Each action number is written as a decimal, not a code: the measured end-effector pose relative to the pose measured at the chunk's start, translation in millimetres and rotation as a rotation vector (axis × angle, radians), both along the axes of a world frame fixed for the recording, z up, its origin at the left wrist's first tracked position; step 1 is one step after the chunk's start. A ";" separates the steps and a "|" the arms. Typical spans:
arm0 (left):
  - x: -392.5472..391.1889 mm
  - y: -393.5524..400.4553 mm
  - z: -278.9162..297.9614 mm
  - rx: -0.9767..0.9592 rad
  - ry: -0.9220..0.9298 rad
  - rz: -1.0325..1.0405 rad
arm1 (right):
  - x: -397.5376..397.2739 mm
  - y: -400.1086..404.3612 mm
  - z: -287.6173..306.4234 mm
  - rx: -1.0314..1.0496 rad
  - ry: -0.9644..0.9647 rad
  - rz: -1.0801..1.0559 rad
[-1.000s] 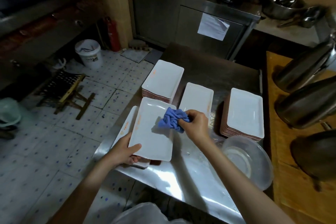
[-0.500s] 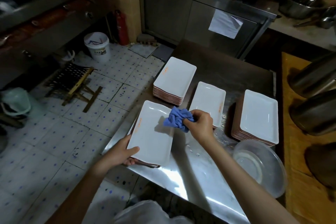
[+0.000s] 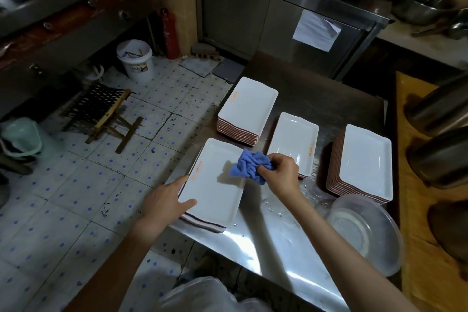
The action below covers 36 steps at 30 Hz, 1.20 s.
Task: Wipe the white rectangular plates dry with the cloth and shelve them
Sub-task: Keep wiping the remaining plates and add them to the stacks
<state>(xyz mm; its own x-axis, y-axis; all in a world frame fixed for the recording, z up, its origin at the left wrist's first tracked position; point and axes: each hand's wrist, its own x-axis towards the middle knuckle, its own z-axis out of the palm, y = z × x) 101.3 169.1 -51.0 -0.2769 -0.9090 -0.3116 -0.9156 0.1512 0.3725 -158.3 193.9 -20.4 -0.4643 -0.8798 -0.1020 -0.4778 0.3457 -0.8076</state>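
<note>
I'm in the drying step. My right hand (image 3: 279, 172) is bunched tight around the blue cloth (image 3: 250, 165), holding it over the far right corner of the white plate (image 3: 214, 185) in front of me. My left hand (image 3: 166, 201) lies at that plate's near left edge, thumb flat on the rim; the other fingers go out of sight along or under the edge, so I can't tell whether they are gripping it or only steadying it. The plate sits on a short stack at the near left corner of the steel counter (image 3: 255, 238).

Three more piles wait further in — a tall stack (image 3: 249, 106) beyond, a low pile (image 3: 295, 140) in the middle, and another tall stack (image 3: 367, 159) to the right. Most of the job looks ahead of me, I'd judge. Next I'd sweep the cloth across the plate's whole face, then lift and turn it to do the underside, keeping a firm grip since wet plates slip.

Hard to tell: whether the cloth is pressing on the plate or just above it, and which stacks are already dry — droplets show on the counter near the middle pile. No shelf for the plates is visible. A clear plastic bowl (image 3: 364, 230) sits at the near right, and the dark pots beyond are cut off by the frame.
</note>
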 end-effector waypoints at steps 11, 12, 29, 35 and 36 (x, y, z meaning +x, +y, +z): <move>10.4 1.0 -14.8 -0.163 -0.060 -0.027 | 4.8 0.7 0.3 0.012 -0.002 0.003; 10.5 0.9 -16.5 -0.171 -0.069 -0.024 | 4.9 0.8 0.2 0.013 0.001 0.002; -93.7 -35.6 -0.4 -0.204 0.154 -0.247 | -41.7 25.3 6.8 -0.038 0.030 -0.202; -164.0 -56.4 -0.6 -0.202 0.160 -0.400 | -69.6 36.9 6.0 -0.061 0.019 -0.344; -174.5 -60.9 -2.9 -0.210 0.155 -0.412 | -73.3 38.0 6.6 -0.064 0.026 -0.367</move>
